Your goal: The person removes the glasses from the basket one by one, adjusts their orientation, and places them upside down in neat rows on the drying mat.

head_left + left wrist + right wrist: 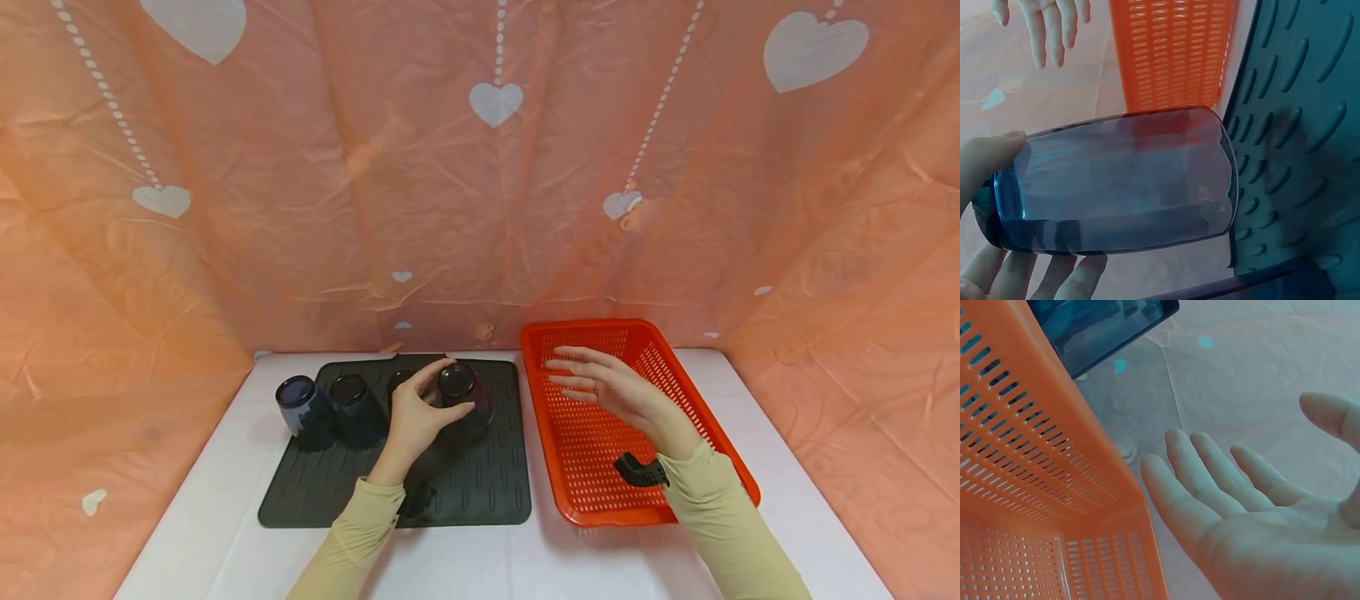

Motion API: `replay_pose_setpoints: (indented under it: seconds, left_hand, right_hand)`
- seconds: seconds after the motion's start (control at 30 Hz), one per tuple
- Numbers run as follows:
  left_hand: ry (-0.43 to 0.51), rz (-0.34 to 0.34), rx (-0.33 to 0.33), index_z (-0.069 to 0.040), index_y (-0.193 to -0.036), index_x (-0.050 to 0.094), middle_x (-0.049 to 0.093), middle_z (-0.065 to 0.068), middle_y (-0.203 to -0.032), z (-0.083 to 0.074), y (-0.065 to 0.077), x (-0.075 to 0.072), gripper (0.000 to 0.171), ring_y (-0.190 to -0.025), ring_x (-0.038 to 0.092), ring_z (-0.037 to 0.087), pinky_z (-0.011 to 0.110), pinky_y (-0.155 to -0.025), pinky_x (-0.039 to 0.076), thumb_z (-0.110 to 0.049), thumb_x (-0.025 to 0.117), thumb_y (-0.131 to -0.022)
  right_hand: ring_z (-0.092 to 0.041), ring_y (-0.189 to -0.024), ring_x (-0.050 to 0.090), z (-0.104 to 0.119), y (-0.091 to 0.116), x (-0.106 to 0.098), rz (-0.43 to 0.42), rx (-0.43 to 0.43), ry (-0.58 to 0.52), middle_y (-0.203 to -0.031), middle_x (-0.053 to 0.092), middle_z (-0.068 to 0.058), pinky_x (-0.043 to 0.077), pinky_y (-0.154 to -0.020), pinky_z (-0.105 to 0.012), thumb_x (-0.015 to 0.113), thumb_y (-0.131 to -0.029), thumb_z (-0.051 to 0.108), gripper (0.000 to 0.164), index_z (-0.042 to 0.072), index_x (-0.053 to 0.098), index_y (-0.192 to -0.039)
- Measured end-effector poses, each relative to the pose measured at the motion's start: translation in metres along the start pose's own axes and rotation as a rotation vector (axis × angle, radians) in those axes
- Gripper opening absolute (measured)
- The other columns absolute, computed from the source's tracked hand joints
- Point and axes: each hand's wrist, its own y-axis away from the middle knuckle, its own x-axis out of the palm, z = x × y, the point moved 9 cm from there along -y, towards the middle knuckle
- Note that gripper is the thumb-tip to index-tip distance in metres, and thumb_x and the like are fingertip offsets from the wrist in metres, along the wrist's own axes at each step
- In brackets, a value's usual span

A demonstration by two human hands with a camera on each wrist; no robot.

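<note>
My left hand [412,419] grips a dark, see-through drinking glass [474,410], thumb and fingers around its base end. The glass [1122,181] stands bottom up, its rim right at the black ridged mat [480,487]. To the left, two more upturned glasses, a bluish one [306,414] and a dark one [358,412], lean side by side; another glass [399,380] is mostly hidden behind my left hand. Over the red plastic basket [557,479] hovers my right hand [611,387], fingers extended and nothing in it; its palm [1260,537] shows in the right wrist view.
The mat and the basket lie next to each other on a white table [202,521]. An orange curtain [435,208] with white hearts hangs behind and at both sides. A black strap [639,471] is at my right wrist. The basket has raised, perforated walls.
</note>
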Motion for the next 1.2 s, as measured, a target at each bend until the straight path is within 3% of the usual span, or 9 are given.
replay_pose_setpoints:
  seconds: [0.17,0.33,0.63,0.9,1.2]
  left_hand:
    - [-0.024,0.013,0.011,-0.002,-0.123,0.063,0.066,0.014,-0.114,-0.015,0.003,0.004,0.065,-0.106,0.063,0.026,0.041,-0.088,0.050,0.003,0.087,-0.064]
    - [-0.079,0.017,0.027,0.005,-0.122,0.061,0.066,0.022,-0.110,-0.031,0.006,0.009,0.061,-0.101,0.064,0.035,0.048,-0.086,0.051,0.007,0.084,-0.065]
    - [-0.141,-0.008,-0.011,-0.004,-0.123,0.064,0.068,0.011,-0.111,0.013,-0.001,0.011,0.067,-0.100,0.066,0.025,0.042,-0.085,0.052,-0.004,0.090,-0.062]
    - [-0.146,-0.009,-0.037,-0.008,-0.123,0.065,0.068,0.011,-0.111,0.019,0.000,0.012,0.066,-0.102,0.065,0.024,0.041,-0.087,0.052,-0.003,0.090,-0.061]
    - [-0.140,-0.017,-0.047,-0.007,-0.123,0.065,0.066,0.012,-0.115,0.025,0.001,0.015,0.067,-0.106,0.063,0.025,0.041,-0.089,0.050,-0.003,0.090,-0.061]
  right_hand:
    - [-0.047,-0.131,0.032,-0.002,0.002,-0.003,-0.009,0.009,0.011,-0.147,0.029,-0.030,0.032,-0.106,-0.051,0.040,-0.103,0.014,0.048,-0.002,0.028,-0.147]
    - [-0.047,-0.131,0.033,-0.003,0.004,-0.004,-0.011,0.003,0.023,-0.146,0.030,-0.030,0.032,-0.106,-0.051,0.038,-0.104,0.012,0.049,-0.005,0.024,-0.147]
    - [-0.046,-0.129,0.036,-0.003,0.006,-0.004,-0.003,-0.005,0.020,-0.146,0.027,-0.033,0.033,-0.105,-0.051,0.039,-0.104,0.011,0.052,-0.009,0.018,-0.147]
    - [-0.033,-0.124,0.049,-0.004,0.005,-0.005,0.004,-0.011,0.019,-0.146,0.030,-0.031,0.036,-0.104,-0.048,0.038,-0.104,0.011,0.051,-0.008,0.019,-0.147]
    - [-0.042,-0.128,0.041,-0.004,0.006,-0.005,0.007,-0.015,0.003,-0.146,0.028,-0.032,0.036,-0.104,-0.047,0.039,-0.103,0.012,0.047,-0.004,0.027,-0.146]
